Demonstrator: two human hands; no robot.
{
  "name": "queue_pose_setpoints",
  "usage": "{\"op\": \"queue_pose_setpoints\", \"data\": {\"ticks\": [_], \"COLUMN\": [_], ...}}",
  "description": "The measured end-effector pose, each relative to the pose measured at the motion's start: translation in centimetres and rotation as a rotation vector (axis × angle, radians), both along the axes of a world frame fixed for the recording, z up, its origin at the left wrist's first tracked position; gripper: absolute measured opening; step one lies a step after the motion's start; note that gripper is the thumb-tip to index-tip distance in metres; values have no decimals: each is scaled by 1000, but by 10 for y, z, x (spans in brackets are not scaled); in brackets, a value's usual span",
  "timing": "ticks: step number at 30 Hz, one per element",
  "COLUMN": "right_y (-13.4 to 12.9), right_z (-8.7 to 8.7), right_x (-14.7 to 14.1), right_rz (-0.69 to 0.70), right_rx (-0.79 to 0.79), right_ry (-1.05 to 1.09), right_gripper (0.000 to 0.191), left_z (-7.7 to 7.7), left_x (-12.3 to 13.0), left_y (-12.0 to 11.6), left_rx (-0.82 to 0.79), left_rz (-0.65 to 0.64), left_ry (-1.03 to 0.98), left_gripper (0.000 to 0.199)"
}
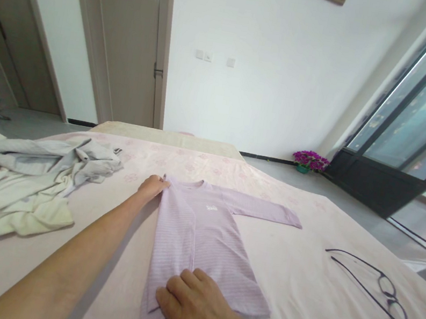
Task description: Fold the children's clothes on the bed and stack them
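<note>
A lilac long-sleeved shirt (219, 242) lies on the pink sheet, its collar pointing away from me. Its left side is folded inward over the front, and the right sleeve stretches out flat. Small white print shows on the chest. At the far left corner, by the shoulder, my left hand (152, 187) pinches the fabric. My right hand (198, 307) rests on the near end of the folded part with its fingers curled against the cloth. Just beneath that hand, the hem bunches and shows a dark gap.
On the left lies a heap of grey and cream clothes (30, 178). Black-framed eyeglasses (388, 287) sit to the right on the pink sheet (282, 280). Beyond are a white wall, doors and a pot of purple flowers (310, 160) on the floor.
</note>
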State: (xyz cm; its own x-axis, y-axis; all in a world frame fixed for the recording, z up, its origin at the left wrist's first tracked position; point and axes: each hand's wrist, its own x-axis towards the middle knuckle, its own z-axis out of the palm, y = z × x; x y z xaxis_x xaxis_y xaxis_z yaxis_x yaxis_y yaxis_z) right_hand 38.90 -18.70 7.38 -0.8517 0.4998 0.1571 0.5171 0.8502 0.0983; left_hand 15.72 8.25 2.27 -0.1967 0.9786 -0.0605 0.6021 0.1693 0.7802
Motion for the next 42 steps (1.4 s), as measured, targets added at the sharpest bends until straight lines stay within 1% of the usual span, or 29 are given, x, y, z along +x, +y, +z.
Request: {"op": "queue_pose_setpoints", "data": {"ticks": [3, 7, 9, 10, 12, 14, 15, 16, 17, 18, 20, 22, 26, 28, 30, 33, 36, 38, 40, 42], "right_y": [5, 14, 18, 19, 20, 20, 20, 21, 22, 24, 30, 36, 41, 39, 35, 28, 26, 26, 28, 29], "right_z": [3, 0, -6, -9, -12, -10, -6, -2, 2, 6, 9, 6, -15, -23, -25, -19, -15, -14, -13, -9], "right_x": [-11, -43, -59, -64, -69, -65, -60, -54, -47, -40, -26, -13, 6, 11, 13, 17, 27, 37, 50, 62], "right_rz": [2, 57, 43, 36, 46, 85, 94, 81, 43, -24, -163, -238, -255, -242, -230, -196, -163, -209, -308, -367], "right_rx": [1, 38, 27, 2, -80, -196, -252, -302, -336, -349, -335, -320, -331, -316, -301, -321, -390, -443, -488, -542], "right_ry": [77, 157, 161, 157, 163, 200, 226, 255, 282, 309, 343, 332, 307, 336, 347, 334, 354, 401, 449, 451], "right_gripper": [10, 9, 6, 9, 23, 34, 34, 30, 27, 24, 21, 23, 22, 23, 26, 28, 28, 29, 30, 27], "left_z": [9, 24, 26, 25, 21, 17, 16, 15, 14, 13, 9, 3, -12, -15, -15, -11, -9, -8, -6, -2], "left_x": [-8, -26, -36, -40, -46, -47, -46, -43, -39, -34, -24, -15, -7, -7, -9, -12, -14, -15, -14, -13], "left_y": [7, 18, 17, 15, 5, -11, -21, -31, -42, -55, -81, -109, -156, -173, -187, -208, -231, -244, -254, -262], "left_rx": [26, 40, 41, 39, 44, 93, 136, 187, 238, 284, 348, 387, 458, 468, 476, 514, 570, 623, 694, 772], "left_rz": [40, 109, 120, 118, 101, 56, 16, -36, -94, -157, -270, -372, -575, -610, -621, -680, -788, -825, -841, -865], "left_ry": [130, 280, 343, 373, 437, 502, 532, 559, 583, 602, 624, 641, 736, 785, 808, 807, 800, 780, 730, 655], "left_gripper": [29, 32, 32, 32, 34, 39, 41, 42, 43, 43, 44, 48, 57, 59, 59, 58, 57, 51, 43, 37]}}
